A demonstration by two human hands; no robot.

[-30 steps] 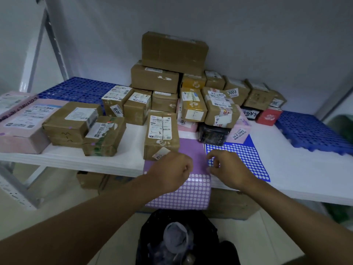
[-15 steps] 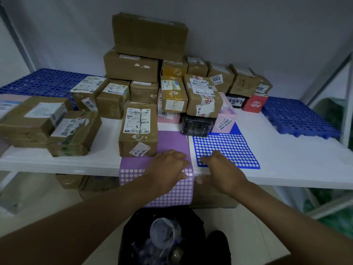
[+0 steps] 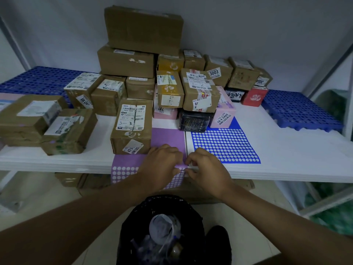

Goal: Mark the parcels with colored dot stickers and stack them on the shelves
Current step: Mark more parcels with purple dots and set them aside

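Since half a second ago your hands have closed together over the purple sticker sheet (image 3: 166, 137) at the front edge of the shelf (image 3: 286, 165); your left hand (image 3: 162, 165) has its fingers curled down on the sheet and your right hand (image 3: 207, 169) has its fingertips bunched at the sheet's right border; both seem to be pinching at a dot, though you cannot see one lifted.

Treat the sheet as thin, light and floppy; it droops over the front edge and will slide if you tug; pin it flat with one hand and pick at a dot's rim with a nail of the other. Its long axis runs from the back of the shelf toward you, the near end hanging below the edge.

Nearest for marking is the brown parcel (image 3: 132, 127), resting on the sheet's left part near the front edge, its long axis also front to back; it looks stiff and light, best taken by its two long sides. Beside the purple sheet, to the right, lies the blue sticker sheet (image 3: 225, 144), flat.
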